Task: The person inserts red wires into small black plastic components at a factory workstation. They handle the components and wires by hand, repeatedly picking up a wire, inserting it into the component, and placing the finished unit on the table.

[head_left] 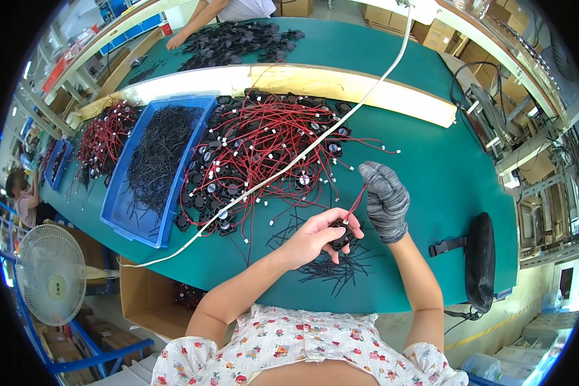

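Observation:
My bare left hand (307, 239) is closed around a small black fan (342, 235), its fingers curled about the sides. Red wires (357, 202) with a white connector near the fan run up from it to my right hand (386, 202). That hand wears a grey knitted glove, and its fingers are pressed together on the wires. Under my left hand, loose thin black strips (338, 273) lie on the green table (431, 257). Just beyond, a big heap of black fans with red wires (270, 141) and white plugs spreads out.
Left of the heap stands a blue tray (112, 209) full of thin black strips. A pale cable (289, 166) crosses above the table. A long foam-like bar (367, 90) divides off the far side, where another person's hand (175, 41) rests. A black pouch (480, 260) lies right.

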The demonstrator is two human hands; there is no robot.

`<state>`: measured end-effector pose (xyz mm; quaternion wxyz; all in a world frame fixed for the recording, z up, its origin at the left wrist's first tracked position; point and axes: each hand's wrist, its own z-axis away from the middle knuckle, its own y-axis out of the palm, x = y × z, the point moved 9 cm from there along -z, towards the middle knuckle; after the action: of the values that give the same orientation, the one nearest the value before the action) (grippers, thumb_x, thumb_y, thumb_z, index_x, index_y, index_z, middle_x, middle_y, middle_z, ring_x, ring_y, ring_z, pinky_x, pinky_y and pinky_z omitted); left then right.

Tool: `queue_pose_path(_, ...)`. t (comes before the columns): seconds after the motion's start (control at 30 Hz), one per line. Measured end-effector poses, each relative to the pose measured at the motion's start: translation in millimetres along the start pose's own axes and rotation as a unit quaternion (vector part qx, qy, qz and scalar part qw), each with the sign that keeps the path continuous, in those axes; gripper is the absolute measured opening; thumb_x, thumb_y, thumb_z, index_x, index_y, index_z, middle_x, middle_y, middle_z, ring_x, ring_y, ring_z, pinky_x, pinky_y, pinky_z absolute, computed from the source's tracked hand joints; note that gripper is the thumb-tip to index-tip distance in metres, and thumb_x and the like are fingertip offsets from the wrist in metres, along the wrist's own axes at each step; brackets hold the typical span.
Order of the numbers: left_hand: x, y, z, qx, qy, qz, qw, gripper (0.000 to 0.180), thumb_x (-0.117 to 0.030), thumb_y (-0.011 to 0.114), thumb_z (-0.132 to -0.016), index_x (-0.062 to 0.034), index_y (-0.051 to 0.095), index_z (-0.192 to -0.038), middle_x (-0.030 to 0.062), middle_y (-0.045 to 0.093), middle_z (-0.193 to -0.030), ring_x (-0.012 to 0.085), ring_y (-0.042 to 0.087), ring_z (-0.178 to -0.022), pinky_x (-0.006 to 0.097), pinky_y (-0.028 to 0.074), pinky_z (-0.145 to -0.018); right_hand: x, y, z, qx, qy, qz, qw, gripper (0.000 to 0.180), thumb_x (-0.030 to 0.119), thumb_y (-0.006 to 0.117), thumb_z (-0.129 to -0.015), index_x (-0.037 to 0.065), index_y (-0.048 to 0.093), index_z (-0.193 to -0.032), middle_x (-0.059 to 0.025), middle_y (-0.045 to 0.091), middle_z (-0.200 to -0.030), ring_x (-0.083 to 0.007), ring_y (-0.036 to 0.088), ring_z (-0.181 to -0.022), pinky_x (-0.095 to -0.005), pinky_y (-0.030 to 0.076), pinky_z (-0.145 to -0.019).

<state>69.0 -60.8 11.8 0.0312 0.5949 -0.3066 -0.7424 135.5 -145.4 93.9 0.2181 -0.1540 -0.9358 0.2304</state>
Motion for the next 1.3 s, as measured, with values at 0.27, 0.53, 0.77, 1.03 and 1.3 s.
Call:
queue_pose_path(0.27, -4, 0, 1, -0.030, 0.010, -0.027, 0.999, 0.025, -0.024, 0.037, -0.095, -0.0033, 0.050, -0.099, 0.0108, 0.058, -0.098, 0.0114, 0.056, -0.071, 0.022, 0.049, -0.052, 4, 4, 0, 0.031, -0.008, 0.023, 0.999, 0.035, -0.004, 0.055, -0.070, 0.013, 0.062, -0.100, -0.0109, 0.062, -0.096, -0.0279, 0.062, -0.082, -0.0331, 0.052, -0.067)
queue_pose_path(0.53, -2, -2, 1, -0.025, 0.010, -0.040, 0.999, 0.024, -0.023, 0.037, -0.095, -0.0041, 0.051, -0.089, 0.0084, 0.058, -0.090, 0.0111, 0.056, -0.066, 0.021, 0.046, -0.049, -7, -9, -3, -0.037, 0.035, -0.119, 0.992, 0.022, -0.003, 0.056, -0.077, 0.007, 0.063, -0.095, -0.0110, 0.063, -0.091, -0.0236, 0.062, -0.080, -0.0298, 0.050, -0.069)
queue_pose_path(0.77, 0, -10, 0, -0.068, 0.024, -0.104, 0.992, 0.022, -0.018, 0.037, -0.094, -0.0039, 0.051, -0.084, 0.0064, 0.059, -0.085, 0.0104, 0.056, -0.061, 0.021, 0.043, -0.047, -55, -4, 7, -0.020, 0.373, -0.314, 0.873, 0.017, 0.012, 0.059, -0.084, 0.002, 0.062, -0.097, -0.0052, 0.063, -0.079, -0.0084, 0.054, -0.058, -0.0211, 0.045, -0.052)
queue_pose_path(1.03, 3, -30, -2, -0.158, 0.055, -0.078, 0.983, 0.021, -0.018, 0.038, -0.093, -0.0045, 0.052, -0.085, 0.0055, 0.059, -0.083, 0.0087, 0.056, -0.057, 0.020, 0.042, -0.046, -30, 61, 41, 0.156, 0.462, -0.522, 0.699, 0.039, 0.029, 0.051, -0.089, -0.002, 0.055, -0.111, -0.0133, 0.062, -0.101, -0.0186, 0.060, -0.089, -0.0309, 0.050, -0.075)
queue_pose_path(1.3, 2, -30, -1, -0.159, 0.056, -0.029, 0.985, 0.020, -0.017, 0.037, -0.093, -0.0041, 0.051, -0.084, 0.0086, 0.059, -0.084, 0.0124, 0.057, -0.058, 0.023, 0.044, -0.047, -20, 63, 47, 0.145, 0.440, -0.466, 0.754, 0.029, 0.018, 0.050, -0.089, -0.003, 0.057, -0.108, -0.0117, 0.061, -0.104, -0.0186, 0.060, -0.092, -0.0305, 0.046, -0.084)
